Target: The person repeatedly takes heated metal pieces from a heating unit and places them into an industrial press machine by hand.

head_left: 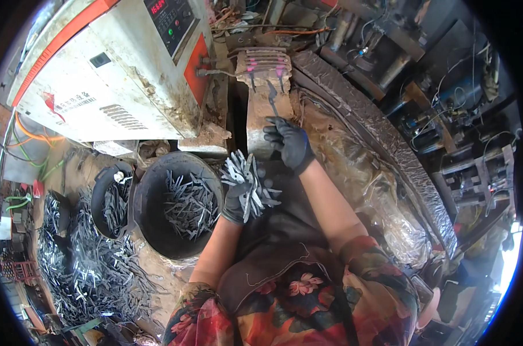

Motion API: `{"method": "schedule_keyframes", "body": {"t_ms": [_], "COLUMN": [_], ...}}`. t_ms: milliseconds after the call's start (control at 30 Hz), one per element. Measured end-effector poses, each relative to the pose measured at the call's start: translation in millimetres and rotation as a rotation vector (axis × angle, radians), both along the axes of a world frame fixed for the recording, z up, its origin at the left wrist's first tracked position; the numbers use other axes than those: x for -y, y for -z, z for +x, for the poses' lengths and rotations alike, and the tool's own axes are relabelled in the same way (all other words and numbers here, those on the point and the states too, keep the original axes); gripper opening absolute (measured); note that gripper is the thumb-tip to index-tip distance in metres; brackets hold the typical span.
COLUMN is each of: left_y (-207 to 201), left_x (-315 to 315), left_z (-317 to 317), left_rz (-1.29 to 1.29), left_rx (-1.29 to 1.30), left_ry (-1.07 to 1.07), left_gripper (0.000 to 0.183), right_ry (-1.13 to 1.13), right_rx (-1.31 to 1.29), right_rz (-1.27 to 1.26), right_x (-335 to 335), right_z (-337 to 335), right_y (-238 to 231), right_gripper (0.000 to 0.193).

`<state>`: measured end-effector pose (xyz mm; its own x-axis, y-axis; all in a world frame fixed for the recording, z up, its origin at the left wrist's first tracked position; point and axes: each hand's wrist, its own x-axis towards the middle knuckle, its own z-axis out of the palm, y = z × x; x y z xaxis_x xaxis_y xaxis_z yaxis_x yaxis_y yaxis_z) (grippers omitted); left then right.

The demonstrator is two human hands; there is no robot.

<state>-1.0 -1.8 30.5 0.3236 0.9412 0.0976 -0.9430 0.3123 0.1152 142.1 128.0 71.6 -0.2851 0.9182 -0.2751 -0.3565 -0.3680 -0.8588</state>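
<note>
My left hand (235,202), in a dark glove, is closed around a fanned bundle of flat metal blanks (250,181). My right hand (293,144), gloved too, pinches the lower end of one dark, narrow metal blank (273,102) over a brick block. That blank points away from me toward a heating coil (263,59) packed in crusted, clay-like material. Two blanks (281,78) stick out of the coil side by side, with pink-glowing parts near it. Just left of my left hand stands a round black tub (149,230) with loose blanks inside.
A white-and-orange machine (100,75) with a lit panel stands at the upper left, piped to the coil. A smaller dark bucket (97,202) of blanks and a large heap of blanks (106,277) lie left. Crumpled plastic sheeting (359,179) borders my right arm; machinery (446,115) stands beyond.
</note>
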Motion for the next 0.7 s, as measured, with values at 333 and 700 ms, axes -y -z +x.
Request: {"method": "schedule_keyframes", "body": {"t_ms": [333,700], "left_y": [26.4,10.4], "left_x": [-1.8,8.9], "left_z": [-5.1,-8.5], "left_rz": [-0.032,-0.074], "left_rx": [-0.077,-0.105], "left_ry": [-0.03,-0.047], "left_gripper": [0.084,0.09], "right_ry": [0.091,0.103], "right_rx": [-0.286,-0.004], "right_rz": [-0.092,-0.168], "right_x": [-57.7,-77.6], "right_z": [-29.0,-6.6], "right_y": [11.4,23.3], "right_gripper": [0.028,0.062]}}
